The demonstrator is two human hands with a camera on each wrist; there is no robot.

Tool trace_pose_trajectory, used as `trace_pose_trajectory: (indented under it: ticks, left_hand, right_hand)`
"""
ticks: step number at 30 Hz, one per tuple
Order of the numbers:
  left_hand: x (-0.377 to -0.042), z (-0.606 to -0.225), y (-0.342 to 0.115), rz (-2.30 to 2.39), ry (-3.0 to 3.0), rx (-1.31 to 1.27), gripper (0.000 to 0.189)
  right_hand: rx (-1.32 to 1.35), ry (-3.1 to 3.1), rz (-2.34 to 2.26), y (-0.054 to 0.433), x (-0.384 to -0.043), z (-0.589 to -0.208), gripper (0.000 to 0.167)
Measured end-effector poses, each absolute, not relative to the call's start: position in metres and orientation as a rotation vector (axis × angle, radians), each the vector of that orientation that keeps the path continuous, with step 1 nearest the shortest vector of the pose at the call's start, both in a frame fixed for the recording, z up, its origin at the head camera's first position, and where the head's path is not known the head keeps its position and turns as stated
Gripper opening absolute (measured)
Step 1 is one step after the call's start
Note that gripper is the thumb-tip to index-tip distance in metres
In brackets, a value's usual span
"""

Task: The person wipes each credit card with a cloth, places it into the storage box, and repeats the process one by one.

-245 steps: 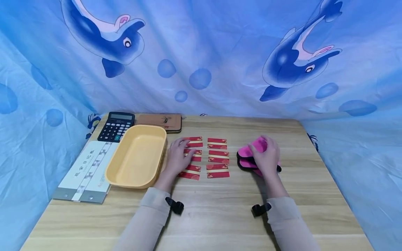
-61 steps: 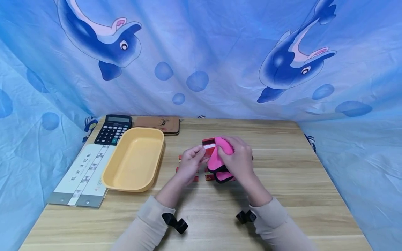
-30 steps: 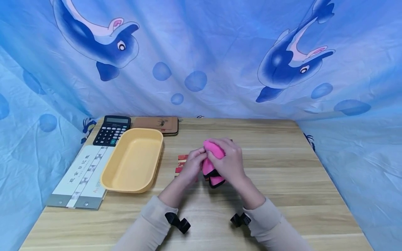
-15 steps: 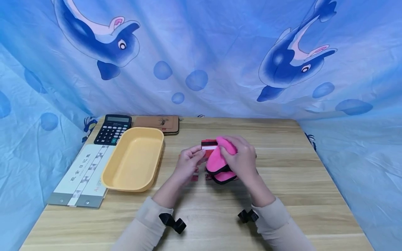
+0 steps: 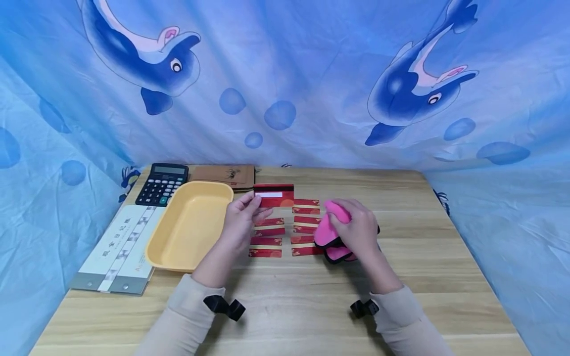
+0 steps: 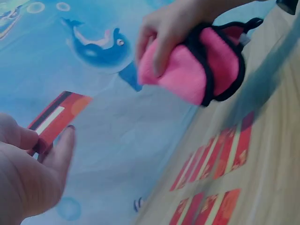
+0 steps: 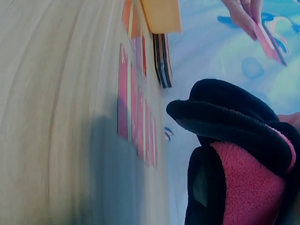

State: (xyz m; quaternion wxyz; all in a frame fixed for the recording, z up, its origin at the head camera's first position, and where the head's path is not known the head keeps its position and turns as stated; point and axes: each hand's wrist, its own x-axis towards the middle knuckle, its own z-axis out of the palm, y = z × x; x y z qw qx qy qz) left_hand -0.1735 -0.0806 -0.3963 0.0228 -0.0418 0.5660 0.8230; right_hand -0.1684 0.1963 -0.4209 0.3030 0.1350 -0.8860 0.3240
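Note:
My left hand pinches a red bank card between thumb and fingers, raised over the table. The card's dark stripe and white strip face me; the left wrist view also has this card. My right hand grips a folded pink fleece cloth with black edging, just right of the cards. In the right wrist view the cloth hangs in layers with a black backing. Red-and-cream cards lie flat in a left column and a right column. The cloth overlaps the right column's near corner.
A yellow plastic tray stands left of the cards, beside my left forearm. Further left are a black calculator and a white account book. A brown wallet lies behind the tray, near the curtain.
At first my left hand was over the left card column and the cloth was at right. Then card and cloth met, wiping. Now the card has moved left, the cloth right, apart.

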Motion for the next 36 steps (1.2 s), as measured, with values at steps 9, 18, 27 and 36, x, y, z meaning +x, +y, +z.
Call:
trace_pose_trajectory:
  ticks: [9, 18, 27, 36]
  left_hand:
    - [-0.183, -0.394, -0.116, 2.551, 1.934, -0.296, 0.042]
    - [-0.194, -0.395, -0.152, 2.657, 1.872, -0.438, 0.047]
    - [-0.205, -0.395, -0.187, 2.686, 1.810, -0.579, 0.046]
    - [-0.216, -0.411, -0.214, 2.597, 1.879, -0.682, 0.046]
  right_hand:
    - [0.315, -2.321, 0.861, 0.216, -0.171, -0.426, 0.032]
    - [0.238, -2.343, 0.857, 0.229, -0.171, -0.432, 0.033]
    - [0.264, -2.326, 0.860, 0.233, -0.172, -0.431, 0.033]
    - [0.257, -2.332, 0.862, 0.233, -0.173, -0.433, 0.034]
